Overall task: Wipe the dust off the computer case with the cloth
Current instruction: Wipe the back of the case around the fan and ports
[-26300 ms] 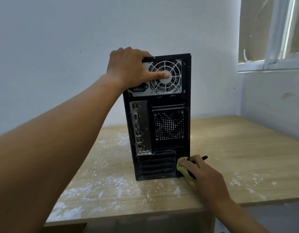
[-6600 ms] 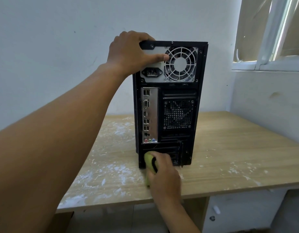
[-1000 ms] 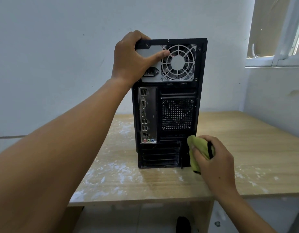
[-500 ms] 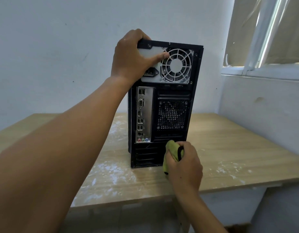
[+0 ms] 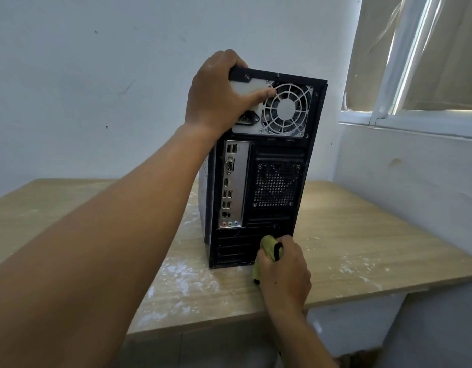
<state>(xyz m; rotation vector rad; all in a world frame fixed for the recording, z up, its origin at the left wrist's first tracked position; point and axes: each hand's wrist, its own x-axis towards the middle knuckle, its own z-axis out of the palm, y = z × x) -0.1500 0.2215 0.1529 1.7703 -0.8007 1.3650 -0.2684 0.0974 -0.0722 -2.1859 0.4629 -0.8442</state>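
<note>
The computer case [image 5: 280, 152] stands upright on the wooden table [image 5: 362, 235], near its front edge, with its back panel facing the camera. Only that panel and a thin strip of its left side show; the front, the top and the right side are out of sight. The bottom right corner of the panel is covered by the right hand [image 5: 285, 274] and the cloth [image 5: 268, 247], and the power socket near the top is half hidden behind the left hand [image 5: 216, 99].

The case is black. A round fan grille [image 5: 286, 108] sits at the top, a silver plate of ports [image 5: 233, 184] runs down the left, a mesh vent [image 5: 277, 185] lies to its right, and dark slots cross the bottom.

The cloth is yellow-green with a black edge. Most of it is bunched inside the right hand, which grips it and presses it against the lower slots. The left hand clasps the top left corner of the case, thumb laid across the back panel, fingers curled over the top edge and hidden.

White smears [image 5: 181, 277] mark the table around the case. A pale wall [image 5: 96, 88] rises behind, and a window [image 5: 415, 62] is cut off at the upper right.
</note>
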